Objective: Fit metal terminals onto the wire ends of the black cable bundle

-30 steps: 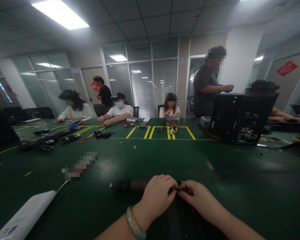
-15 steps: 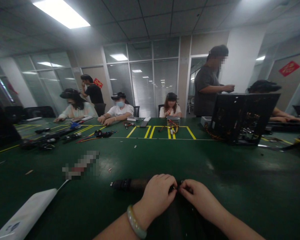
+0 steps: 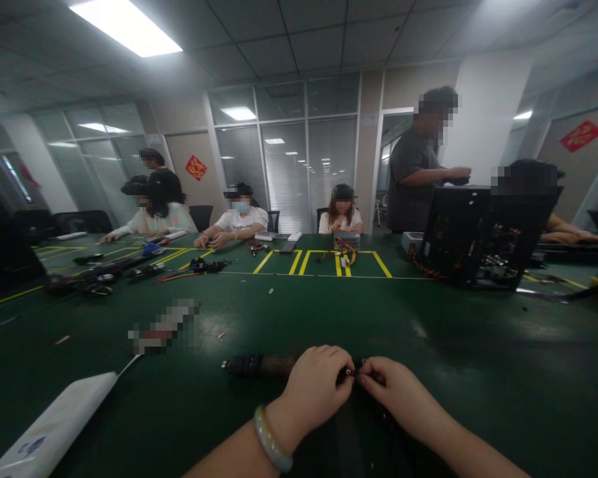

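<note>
In the head view a dark, barrel-shaped tool [image 3: 274, 366] lies across the table in front of me. It looks like an electric screwdriver, with a ringed black nose and a metal tip pointing left. My left hand [image 3: 316, 388], with a pale bangle at its wrist, is closed over the tool's right end. At its fingertips shows a small dark piece with a brassy spot [image 3: 349, 372]. Fingertips almost touching it, my right hand [image 3: 396, 392] pinches something small and dark that the fingers mostly hide.
A white power strip [image 3: 54, 425] with a cable stands at lower left. Farther back lie bundled black cables [image 3: 99, 275] and coloured wires [image 3: 199, 265]. An open black computer case [image 3: 458, 239] stands at the right. Several people sit or stand beyond the green table [image 3: 299, 312].
My hands keep nearly the same pose, and the brassy spot shows slightly more. At the back left, a standing person has moved left behind a seated one.
</note>
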Available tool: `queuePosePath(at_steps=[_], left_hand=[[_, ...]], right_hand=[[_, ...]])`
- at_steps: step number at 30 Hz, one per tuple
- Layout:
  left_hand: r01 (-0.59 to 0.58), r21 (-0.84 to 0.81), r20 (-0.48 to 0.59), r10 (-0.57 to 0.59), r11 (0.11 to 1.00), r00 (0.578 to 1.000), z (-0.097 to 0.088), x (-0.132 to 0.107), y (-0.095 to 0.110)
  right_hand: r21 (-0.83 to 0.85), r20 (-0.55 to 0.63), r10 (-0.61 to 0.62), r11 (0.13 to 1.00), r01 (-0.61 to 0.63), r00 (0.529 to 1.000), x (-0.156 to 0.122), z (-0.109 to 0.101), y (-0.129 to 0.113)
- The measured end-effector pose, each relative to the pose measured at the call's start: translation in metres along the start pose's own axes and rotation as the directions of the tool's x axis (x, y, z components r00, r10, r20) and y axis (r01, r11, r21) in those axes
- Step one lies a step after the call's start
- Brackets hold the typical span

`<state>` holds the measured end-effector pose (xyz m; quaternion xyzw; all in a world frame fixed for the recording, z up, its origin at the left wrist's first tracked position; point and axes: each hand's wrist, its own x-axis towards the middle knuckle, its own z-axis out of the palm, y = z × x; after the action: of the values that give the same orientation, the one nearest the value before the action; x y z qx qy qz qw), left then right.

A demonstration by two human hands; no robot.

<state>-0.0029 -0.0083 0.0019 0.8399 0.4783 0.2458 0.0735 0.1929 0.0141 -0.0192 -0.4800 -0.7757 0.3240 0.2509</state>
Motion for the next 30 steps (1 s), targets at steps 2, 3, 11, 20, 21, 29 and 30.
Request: queuePosePath(at_steps=[2,3,11,20,21,29,30], left_hand=[[0.000,0.000,-0.005,-0.001,1.000,1.000,0.0004,-0.0004,0.0001],[0.007,0.002,-0.008,-0.007,1.000,1.000,0.0005,-0.0005,0.0003],[0.004,0.015,0.011,-0.004,1.000,1.000,-0.0017,-0.0010,0.0030],[-0.007,0.009,0.018,0.007,1.000,1.000,-0.0021,-0.0005,0.0021],[-0.016,0.003,0.019,0.016,1.000,1.000,-0.0025,-0.0005,0.0024],[0.033,0.007,0.016,-0.033,0.999,0.999,-0.0042,-0.0015,0.0046],[0.030,0.005,0.017,-0.030,1.000,0.999,-0.0040,-0.0014,0.0041]], right_hand=[[-0.010,-0.006,-0.005,1.000,0.005,1.000,0.0003,-0.0003,-0.0001],[-0.014,-0.008,-0.009,1.000,0.009,1.000,0.0004,-0.0006,-0.0005],[-0.017,-0.009,-0.008,1.000,0.008,1.000,-0.0009,-0.0009,-0.0038],[-0.037,-0.001,0.002,0.999,-0.002,1.000,-0.0007,-0.0018,-0.0024],[-0.035,0.003,0.005,0.999,-0.005,1.000,-0.0008,-0.0022,-0.0034],[-0.033,-0.006,0.010,0.999,-0.010,1.000,-0.0006,-0.0033,-0.0057],[-0.034,-0.003,0.008,0.999,-0.008,1.000,-0.0003,-0.0031,-0.0052]])
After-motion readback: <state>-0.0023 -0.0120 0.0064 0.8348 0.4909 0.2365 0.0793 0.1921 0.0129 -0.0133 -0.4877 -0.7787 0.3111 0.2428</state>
